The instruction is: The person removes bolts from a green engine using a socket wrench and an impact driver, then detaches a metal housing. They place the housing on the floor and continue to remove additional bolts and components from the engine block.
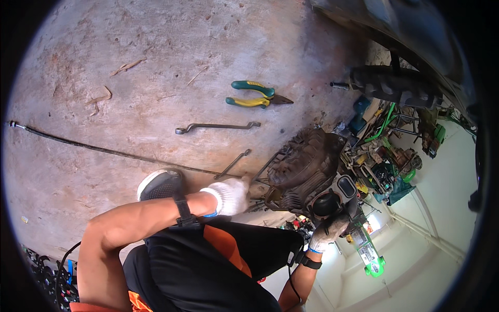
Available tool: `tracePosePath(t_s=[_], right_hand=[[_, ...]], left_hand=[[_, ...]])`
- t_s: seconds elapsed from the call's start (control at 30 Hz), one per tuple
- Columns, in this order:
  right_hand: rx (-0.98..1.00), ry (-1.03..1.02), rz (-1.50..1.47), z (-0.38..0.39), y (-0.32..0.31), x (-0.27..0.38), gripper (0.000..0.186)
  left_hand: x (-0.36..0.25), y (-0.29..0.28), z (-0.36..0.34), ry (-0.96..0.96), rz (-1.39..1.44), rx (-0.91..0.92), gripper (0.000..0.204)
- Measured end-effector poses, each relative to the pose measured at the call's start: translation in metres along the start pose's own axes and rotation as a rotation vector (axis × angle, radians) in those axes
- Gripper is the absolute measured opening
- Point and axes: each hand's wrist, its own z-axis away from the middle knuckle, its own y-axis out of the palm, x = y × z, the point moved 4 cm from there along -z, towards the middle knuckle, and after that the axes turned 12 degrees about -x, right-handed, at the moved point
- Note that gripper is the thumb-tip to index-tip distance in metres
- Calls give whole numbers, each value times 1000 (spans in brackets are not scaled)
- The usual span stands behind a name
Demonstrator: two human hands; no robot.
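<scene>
My left hand (232,196), in a white knit glove, is closed low beside a machine with a lugged tyre (301,161). Its fingertips meet the end of a long black cable (112,152), but what lies inside them is hidden. A small wrench (232,164) lies just beyond this hand. My right hand (328,232), also gloved, curls against a dark part of the machine (332,200), below a round black opening. Farther out on the floor lie a double-ended offset ring wrench (217,126) and green-and-yellow pliers (257,95).
My shoe (161,185) stands beside the cable. Dry plant scraps (128,66) lie on the concrete floor (171,31). Another lugged wheel (395,86) stands at the far right, near a heap of machine parts (387,169). Dark small parts (39,278) lie at lower left.
</scene>
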Motion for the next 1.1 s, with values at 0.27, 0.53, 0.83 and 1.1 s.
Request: tracePosePath(t_s=[0.27,0.53,0.83,1.1], right_hand=[[29,93,-66,-8,4,14,58],[19,148,-142,-2,6,-5,55],[-81,258,-341,7,18,-22,55],[-80,379,-336,4,25,-19,64]], left_hand=[[-15,-16,3,-78,114,81,50],[-21,-25,-21,-64,201,-27,42],[-24,-28,0,352,-1,-462,27],[-48,-40,11,343,733,47,56]])
